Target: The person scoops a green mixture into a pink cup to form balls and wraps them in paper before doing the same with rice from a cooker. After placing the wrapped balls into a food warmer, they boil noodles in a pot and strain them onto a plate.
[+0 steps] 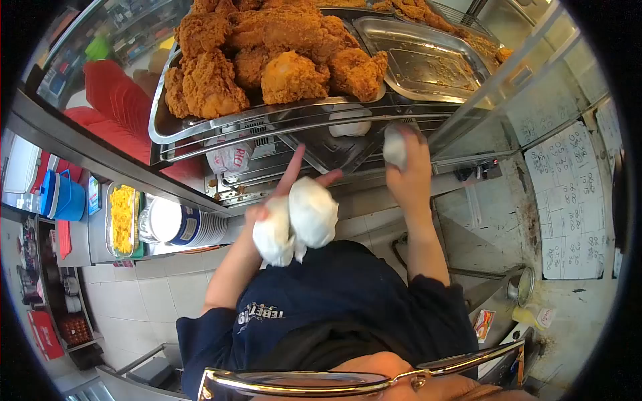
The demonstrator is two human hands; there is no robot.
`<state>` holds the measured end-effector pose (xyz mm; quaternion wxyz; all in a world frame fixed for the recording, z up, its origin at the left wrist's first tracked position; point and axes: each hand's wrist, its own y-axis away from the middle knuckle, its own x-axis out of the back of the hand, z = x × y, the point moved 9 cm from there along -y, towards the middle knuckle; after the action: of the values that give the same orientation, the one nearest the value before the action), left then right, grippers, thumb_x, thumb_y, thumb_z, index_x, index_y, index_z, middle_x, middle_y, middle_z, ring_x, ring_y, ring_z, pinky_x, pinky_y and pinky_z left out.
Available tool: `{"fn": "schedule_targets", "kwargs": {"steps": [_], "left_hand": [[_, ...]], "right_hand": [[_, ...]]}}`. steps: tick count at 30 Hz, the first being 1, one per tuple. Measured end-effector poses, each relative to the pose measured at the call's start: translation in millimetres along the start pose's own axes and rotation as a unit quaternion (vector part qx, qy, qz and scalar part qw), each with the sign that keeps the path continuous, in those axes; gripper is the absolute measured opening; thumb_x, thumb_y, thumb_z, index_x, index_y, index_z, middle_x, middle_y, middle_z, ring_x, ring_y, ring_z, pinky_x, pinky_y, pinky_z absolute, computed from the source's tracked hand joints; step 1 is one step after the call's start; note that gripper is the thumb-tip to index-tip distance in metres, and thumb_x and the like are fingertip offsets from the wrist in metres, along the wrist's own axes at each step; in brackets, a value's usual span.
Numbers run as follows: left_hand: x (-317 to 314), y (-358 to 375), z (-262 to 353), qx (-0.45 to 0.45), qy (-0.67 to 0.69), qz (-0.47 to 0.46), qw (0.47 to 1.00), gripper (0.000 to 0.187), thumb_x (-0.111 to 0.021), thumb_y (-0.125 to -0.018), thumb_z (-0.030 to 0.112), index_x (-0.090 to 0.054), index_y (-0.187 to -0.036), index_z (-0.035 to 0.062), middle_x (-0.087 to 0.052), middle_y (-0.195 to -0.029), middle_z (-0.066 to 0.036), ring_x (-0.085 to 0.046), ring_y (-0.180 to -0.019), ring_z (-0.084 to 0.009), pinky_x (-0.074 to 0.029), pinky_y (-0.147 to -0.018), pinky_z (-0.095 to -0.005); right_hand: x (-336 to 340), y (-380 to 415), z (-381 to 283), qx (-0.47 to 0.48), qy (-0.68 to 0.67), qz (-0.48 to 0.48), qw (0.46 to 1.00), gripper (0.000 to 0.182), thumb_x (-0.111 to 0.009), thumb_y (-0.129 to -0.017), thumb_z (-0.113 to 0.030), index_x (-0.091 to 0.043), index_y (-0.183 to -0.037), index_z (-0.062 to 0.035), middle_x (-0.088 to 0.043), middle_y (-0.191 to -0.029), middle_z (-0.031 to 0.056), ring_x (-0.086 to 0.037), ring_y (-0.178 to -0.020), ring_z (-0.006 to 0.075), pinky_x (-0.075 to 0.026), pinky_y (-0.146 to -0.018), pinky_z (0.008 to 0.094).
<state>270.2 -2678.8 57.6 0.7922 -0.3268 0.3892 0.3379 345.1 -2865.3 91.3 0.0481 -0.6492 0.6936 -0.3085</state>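
Observation:
My left hand (289, 175) carries two round white wrapped bundles, one (314, 212) on the right and one (270, 238) on the left, held side by side in front of my chest. Two of its fingers stretch up beyond them. My right hand (416, 160) grips another white wrapped bundle (394, 147) at the right front edge of the wire shelf. A further white bundle (350, 120) lies in a dark metal tray (328, 146) under the rack. To its left on the same level sits a bundle with red lettering (231, 157). What the wrappers contain is hidden.
A metal tray (158, 120) heaped with fried chicken (267, 60) stands above the lower shelf. Beside it is a mostly bare tray (428, 60) with crumbs. A frame post (495, 80) rises at right. Stacked paper cups (194, 226) and a yellow food container (123, 217) stand left.

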Motion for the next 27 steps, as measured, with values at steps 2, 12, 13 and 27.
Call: {"fn": "schedule_targets", "kwargs": {"steps": [2,12,13,27], "left_hand": [[12,-14,-8,-0.003,0.091,-0.033,0.995,0.109,-0.075,-0.060,0.049,-0.006,-0.143,0.0350,-0.009,-0.143,-0.033,-0.042,-0.119,-0.0426,-0.041,-0.094,-0.0489],[14,-11,-13,0.033,0.147,-0.030,0.988,0.093,-0.070,-0.066,0.048,-0.018,-0.142,0.0334,-0.007,-0.145,-0.028,-0.039,-0.123,-0.0408,-0.049,-0.083,-0.0524],[15,-12,-11,0.042,0.119,-0.020,0.992,0.090,-0.070,-0.067,0.048,-0.021,-0.141,0.0331,-0.007,-0.145,-0.028,-0.038,-0.123,-0.0409,-0.050,-0.081,-0.0533],[2,-16,-4,0.022,0.245,0.004,0.969,0.099,-0.073,-0.063,0.046,-0.015,-0.143,0.0335,-0.005,-0.145,-0.030,-0.028,-0.130,-0.0387,-0.033,-0.100,-0.0520]], "right_hand": [[-6,-17,1,0.089,0.335,0.037,0.937,0.055,-0.061,-0.069,-0.007,-0.048,-0.122,-0.0056,-0.052,-0.117,0.0178,-0.051,-0.106,0.0351,-0.043,-0.091,0.0409],[-23,-128,51,0.060,0.286,0.081,0.953,0.049,-0.063,-0.070,-0.026,-0.054,-0.114,-0.0083,-0.054,-0.115,0.0194,-0.051,-0.108,0.0325,-0.040,-0.095,0.0392],[-21,-135,54,0.048,0.283,0.078,0.955,0.049,-0.063,-0.070,-0.026,-0.054,-0.114,-0.0081,-0.054,-0.115,0.0194,-0.051,-0.108,0.0324,-0.040,-0.095,0.0391],[-79,-133,60,-0.004,0.250,-0.175,0.952,0.051,-0.062,-0.073,-0.033,-0.053,-0.115,-0.0063,-0.054,-0.117,0.0184,-0.049,-0.111,0.0317,-0.040,-0.094,0.0388]]}}
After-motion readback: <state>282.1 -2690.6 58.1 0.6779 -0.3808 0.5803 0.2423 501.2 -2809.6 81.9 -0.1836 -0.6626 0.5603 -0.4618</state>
